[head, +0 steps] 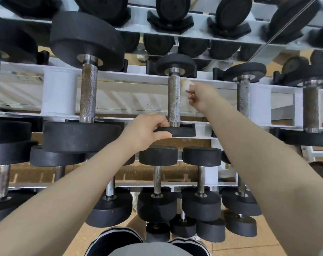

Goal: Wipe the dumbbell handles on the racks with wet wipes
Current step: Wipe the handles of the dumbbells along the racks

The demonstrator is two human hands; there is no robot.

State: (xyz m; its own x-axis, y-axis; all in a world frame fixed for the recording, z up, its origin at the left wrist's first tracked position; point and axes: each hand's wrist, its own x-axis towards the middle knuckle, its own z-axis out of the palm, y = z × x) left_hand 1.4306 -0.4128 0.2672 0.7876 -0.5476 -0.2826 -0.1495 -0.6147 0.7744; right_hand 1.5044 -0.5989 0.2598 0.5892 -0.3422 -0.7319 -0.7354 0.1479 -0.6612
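Note:
A small dumbbell with a knurled steel handle [174,99] and black round heads lies across the middle shelf of the white rack [59,93]. My left hand [147,130] grips its near black head [182,130], fingers curled over the rim. My right hand [201,97] hovers just right of the handle and pinches a small crumpled white wet wipe [186,85]. The wipe sits beside the handle's upper part; whether it touches the steel I cannot tell.
Larger dumbbells [87,93] lie left and right [243,97] on the same shelf. Smaller dumbbells [157,182] fill the lower shelf; more black heads line the top shelf [172,13]. Tan tiled floor [245,244] and my dark shorts [116,239] lie below.

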